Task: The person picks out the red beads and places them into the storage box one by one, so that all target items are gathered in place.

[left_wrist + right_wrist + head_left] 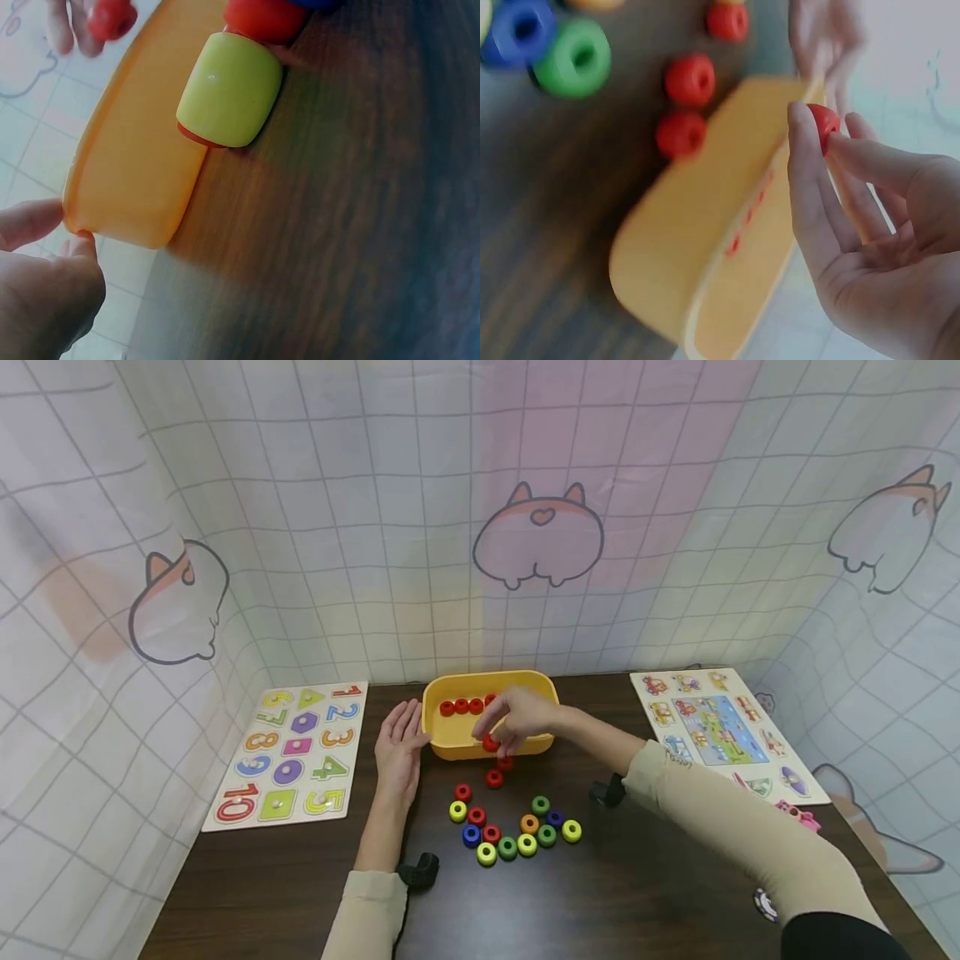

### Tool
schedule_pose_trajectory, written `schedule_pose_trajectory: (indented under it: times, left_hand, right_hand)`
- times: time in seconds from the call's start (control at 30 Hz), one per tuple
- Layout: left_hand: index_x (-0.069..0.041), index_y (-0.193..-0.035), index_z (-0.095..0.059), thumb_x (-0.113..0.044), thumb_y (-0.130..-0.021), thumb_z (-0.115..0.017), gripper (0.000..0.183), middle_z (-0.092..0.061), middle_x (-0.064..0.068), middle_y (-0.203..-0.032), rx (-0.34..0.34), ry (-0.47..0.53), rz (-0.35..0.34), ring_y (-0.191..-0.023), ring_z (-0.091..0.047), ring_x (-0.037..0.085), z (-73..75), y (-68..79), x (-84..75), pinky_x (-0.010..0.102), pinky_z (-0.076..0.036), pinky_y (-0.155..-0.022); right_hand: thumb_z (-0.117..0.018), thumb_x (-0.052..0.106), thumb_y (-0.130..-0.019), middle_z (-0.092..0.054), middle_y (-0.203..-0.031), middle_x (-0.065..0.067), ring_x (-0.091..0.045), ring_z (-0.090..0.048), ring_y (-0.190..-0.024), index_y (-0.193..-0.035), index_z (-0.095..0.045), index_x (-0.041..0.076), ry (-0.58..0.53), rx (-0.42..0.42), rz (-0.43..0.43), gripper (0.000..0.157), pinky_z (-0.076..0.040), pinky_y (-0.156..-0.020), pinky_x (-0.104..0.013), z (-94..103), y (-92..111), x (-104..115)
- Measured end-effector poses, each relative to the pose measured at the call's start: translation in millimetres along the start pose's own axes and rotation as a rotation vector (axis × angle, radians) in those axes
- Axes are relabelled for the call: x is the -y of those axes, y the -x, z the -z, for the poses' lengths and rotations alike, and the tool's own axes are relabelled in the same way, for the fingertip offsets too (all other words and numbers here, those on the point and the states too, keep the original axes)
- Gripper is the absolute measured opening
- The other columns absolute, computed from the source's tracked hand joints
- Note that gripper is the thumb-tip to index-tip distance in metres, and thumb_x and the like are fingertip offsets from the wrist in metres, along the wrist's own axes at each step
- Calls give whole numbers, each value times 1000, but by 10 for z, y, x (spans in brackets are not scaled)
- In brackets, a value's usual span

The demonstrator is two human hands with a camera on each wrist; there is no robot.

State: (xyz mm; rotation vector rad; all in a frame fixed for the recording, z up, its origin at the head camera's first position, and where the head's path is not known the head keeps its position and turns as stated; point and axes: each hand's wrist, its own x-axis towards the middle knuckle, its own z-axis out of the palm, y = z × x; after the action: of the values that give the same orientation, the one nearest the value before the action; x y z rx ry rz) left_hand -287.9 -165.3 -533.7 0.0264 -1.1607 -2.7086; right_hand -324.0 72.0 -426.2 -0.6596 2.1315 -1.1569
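Closest to the camera, a beige right sleeve (735,827) slants in from the near right of the yellow tub (453,735). Over the tub's near rim, the right grip (525,717) is drawn in to the width of one red bead (825,129), which it pinches between thumb and fingertips. At the tub's left end, the left grip (399,750) is spread, fingers extended, touching the wall and holding no bead. Inside the tub, a row of red beads (462,707) lies along the far side, partly hidden by the right grip. In front of the tub, red, yellow, blue, green and orange loose beads (507,847) are scattered on the dark wooden tabletop (600,893). Left of the tub lies a number-and-shape puzzle board (297,746); right of it, a picture puzzle board (720,731).
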Motion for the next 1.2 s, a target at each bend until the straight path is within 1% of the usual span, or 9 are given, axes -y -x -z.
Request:
schedule_pose_trajectory:
  times: [0.17,0.33,0.43,0.53,0.7,0.8,0.93,1.1,1.2]
  left_hand:
    - [-4,-144,-36,31,-80,-47,74,-35,20,-152,-6,-2,7,-139,-41,25,-4,1,-3,42,-27,-117]
    - [-4,-144,-36,32,-80,-47,74,-38,18,-152,-13,24,25,-139,-41,24,5,10,-20,41,-26,-118]
    - [-3,-145,-36,32,-81,-47,74,-39,17,-151,-11,30,32,-139,-41,25,-2,15,-34,41,-26,-117]
    - [-3,-145,-36,32,-80,-47,74,-38,17,-151,-1,19,31,-140,-39,26,-16,25,-46,42,-26,-117]
    - [-2,-145,-34,31,-80,-47,74,-34,20,-153,9,-6,19,-142,-35,29,-26,24,-58,43,-24,-118]
    - [-3,-145,-35,31,-80,-47,73,-32,21,-154,7,-1,17,-142,-35,29,-30,24,-31,44,-23,-118]
    - [-4,-144,-37,31,-81,-48,73,-34,20,-153,2,0,18,-141,-38,27,-24,12,-7,43,-25,-118]
    - [-5,-144,-37,30,-81,-48,73,-40,16,-150,-5,-9,18,-139,-40,24,-8,-3,-11,39,-29,-116]
    - [-4,-144,-37,30,-81,-48,73,-41,15,-149,-11,-10,20,-139,-41,24,4,-6,-17,38,-30,-115]
  right_hand:
    - [-60,-6,-90,-72,-108,-14,-38,-71,-83,-109,-72,2,3,-117,-90,24,-59,-76,-49,303,-214,-73]
    - [-54,-8,-90,-69,-113,-18,-41,-71,-86,-114,-70,-1,29,-217,-149,30,-59,-78,-51,483,-402,-203]
    - [-50,-10,-88,-69,-114,-18,-41,-70,-86,-112,-71,0,42,-276,-176,33,-58,-79,-53,537,-503,-289]
    - [-50,-11,-85,-70,-111,-17,-41,-70,-85,-108,-73,1,58,-326,-192,35,-58,-78,-53,554,-604,-387]
    - [-52,-11,-83,-72,-108,-14,-36,-72,-78,-104,-75,3,104,-354,-200,34,-61,-72,-47,508,-753,-533]
    - [-50,-10,-85,-72,-108,-13,-34,-72,-76,-103,-76,5,110,-363,-204,35,-61,-69,-44,471,-764,-601]
    - [-48,-10,-87,-72,-111,-12,-34,-72,-79,-105,-76,7,129,-376,-174,38,-61,-71,-44,452,-711,-590]
    - [-54,-7,-88,-69,-117,-12,-33,-71,-84,-109,-75,9,187,-370,-65,33,-61,-72,-40,419,-514,-385]
    - [-60,-4,-89,-70,-114,-13,-29,-72,-84,-105,-76,8,175,-352,21,25,-62,-72,-37,359,-348,-225]
